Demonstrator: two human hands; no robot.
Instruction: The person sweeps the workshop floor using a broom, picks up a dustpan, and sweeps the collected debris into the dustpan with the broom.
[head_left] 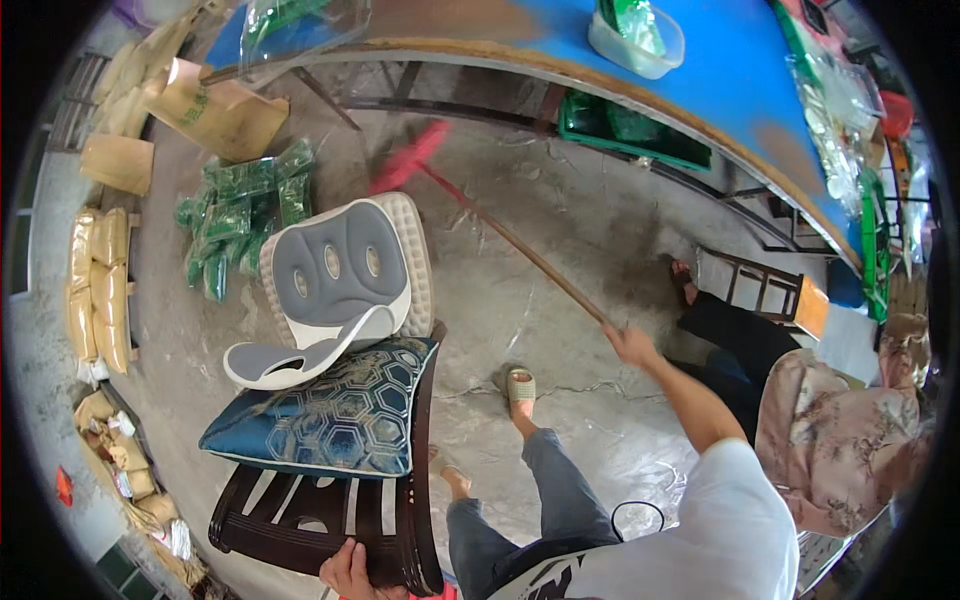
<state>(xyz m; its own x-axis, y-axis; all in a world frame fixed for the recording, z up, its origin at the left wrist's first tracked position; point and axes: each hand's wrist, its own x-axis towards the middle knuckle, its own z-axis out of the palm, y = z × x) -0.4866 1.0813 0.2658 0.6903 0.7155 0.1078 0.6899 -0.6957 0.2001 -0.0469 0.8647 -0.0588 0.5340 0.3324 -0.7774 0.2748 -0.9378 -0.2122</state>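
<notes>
My right hand (632, 347) is closed round the wooden handle of a broom (540, 262). Its pinkish-red head (410, 158) lies on the concrete floor, beyond the chair and close to the table's edge. At the lower left, my left hand (350, 572) grips the top rail of a dark wooden chair (300, 525). On that chair rest a blue cushion (320, 415) with a hexagon pattern and a grey-and-white moulded seat support (335, 262), with a pale bumpy pad (412, 255) behind it.
Green plastic packets (240, 205) are heaped left of the chair. A blue-topped table (500, 40) spans the far side, a green crate (635, 135) beneath it. At right sits another person (835, 435) near a wooden stool (765, 290). Yellowish sacks (100, 285) line the left wall.
</notes>
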